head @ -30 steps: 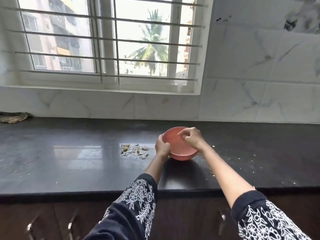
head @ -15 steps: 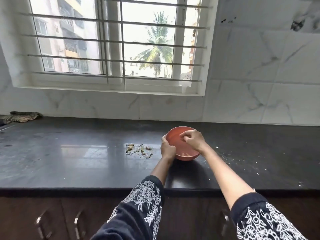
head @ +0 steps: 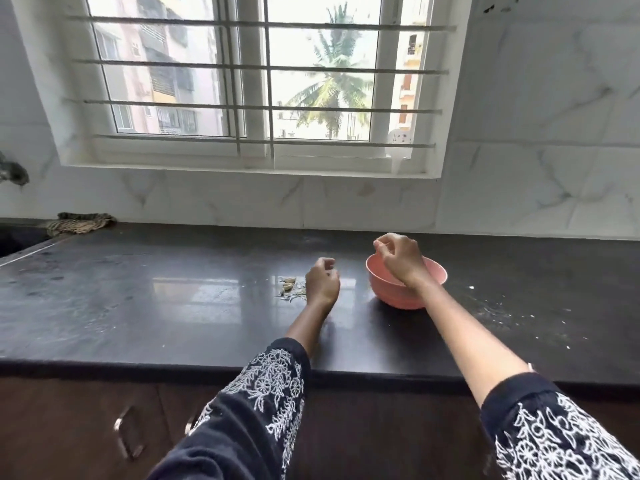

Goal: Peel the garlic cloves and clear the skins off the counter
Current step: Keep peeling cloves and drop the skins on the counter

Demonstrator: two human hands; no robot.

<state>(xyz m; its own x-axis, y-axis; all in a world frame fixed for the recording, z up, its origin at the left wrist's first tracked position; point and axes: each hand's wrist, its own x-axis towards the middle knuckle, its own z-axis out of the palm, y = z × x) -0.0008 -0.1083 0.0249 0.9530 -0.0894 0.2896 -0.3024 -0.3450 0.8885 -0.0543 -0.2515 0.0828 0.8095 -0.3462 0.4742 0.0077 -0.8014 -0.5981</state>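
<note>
A pink bowl stands on the dark counter; its inside is hidden by my right hand. My right hand hovers over the bowl's left rim with fingertips drawn together. Whether anything is pinched between them does not show. A small pile of garlic cloves and skins lies left of the bowl. My left hand is beside that pile on its right, apart from the bowl, with loosely curled fingers that hold nothing.
White specks are scattered on the counter right of the bowl. A crumpled cloth lies at the back left by a sink edge. Tiled wall and a barred window stand behind. Drawer handles sit below the counter's front edge.
My left hand has let go of the bowl's side and moved left toward the garlic pile. My right hand has risen from inside the bowl to above its rim.
</note>
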